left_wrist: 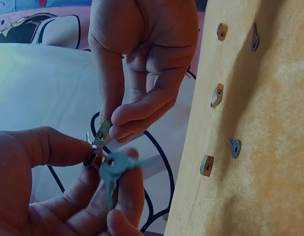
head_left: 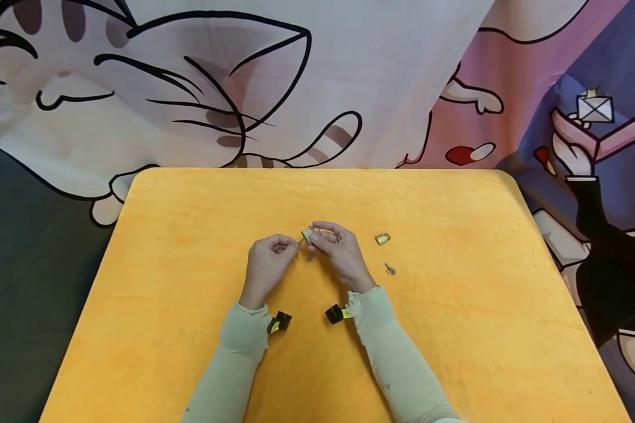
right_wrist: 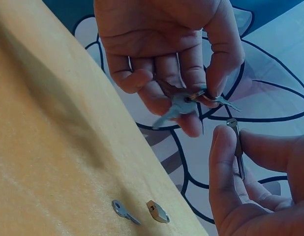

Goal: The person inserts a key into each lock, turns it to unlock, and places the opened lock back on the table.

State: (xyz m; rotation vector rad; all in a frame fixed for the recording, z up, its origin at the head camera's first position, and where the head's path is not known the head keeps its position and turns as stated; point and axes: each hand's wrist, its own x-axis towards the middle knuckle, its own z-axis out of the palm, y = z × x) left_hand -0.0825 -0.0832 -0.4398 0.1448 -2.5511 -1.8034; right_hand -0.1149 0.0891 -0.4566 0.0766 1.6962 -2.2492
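My left hand (head_left: 270,264) pinches a key (right_wrist: 229,103) between thumb and forefinger. Several more keys (left_wrist: 117,166) dangle beneath it on a metal ring (left_wrist: 94,158). Facing it, my right hand (head_left: 341,252) holds a small brass padlock (right_wrist: 236,140) between thumb and fingers, its keyhole end turned toward the left hand. In the right wrist view the pinched key's tip is close to that end, with a small gap showing. The shackle (right_wrist: 241,169) points back into the right palm.
On the yellow table (head_left: 455,341), another padlock (head_left: 383,238) lies right of my hands, with a loose key (head_left: 390,269) nearer me. The left wrist view shows further padlocks (left_wrist: 206,165) and a key (left_wrist: 234,147) on the tabletop. A printed cloth (head_left: 402,70) hangs behind the far edge.
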